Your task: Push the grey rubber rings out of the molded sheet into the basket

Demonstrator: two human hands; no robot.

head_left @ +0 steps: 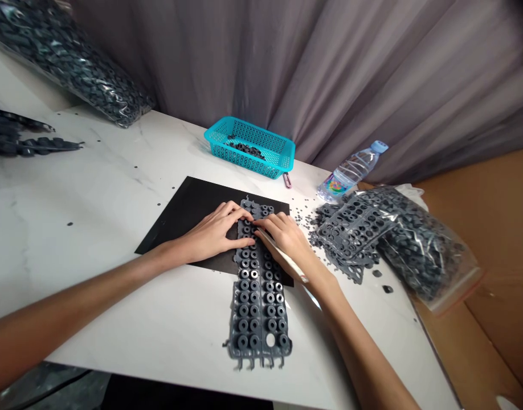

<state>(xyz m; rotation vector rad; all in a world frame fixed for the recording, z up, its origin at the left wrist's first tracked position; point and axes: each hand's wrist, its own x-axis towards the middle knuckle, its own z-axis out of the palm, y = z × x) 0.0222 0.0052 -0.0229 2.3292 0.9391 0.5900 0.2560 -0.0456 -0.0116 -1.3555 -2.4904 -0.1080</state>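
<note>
A dark grey moulded rubber sheet (261, 296) with rows of ring-shaped pieces lies lengthwise before me, its upper part on a black mat (184, 210). One hole in its lowest row has no ring. My left hand (221, 228) rests over the sheet's upper left side, thumb and fingers apart, fingertips touching it. In my right hand (285, 233) is a slim white tool (282, 256), held slantwise, with its front end at the rings near my left fingertips. The fingers hide its tip, so its exact kind cannot be made out.
Behind the mat stands a turquoise basket (248, 165) holding some dark pieces. A water bottle (351, 171) leans at the right, near stacked rubber sheets (351, 228) and a clear bag of dark pieces (424, 250). Another full bag (73, 62) lies back left. Small black bits dot the table.
</note>
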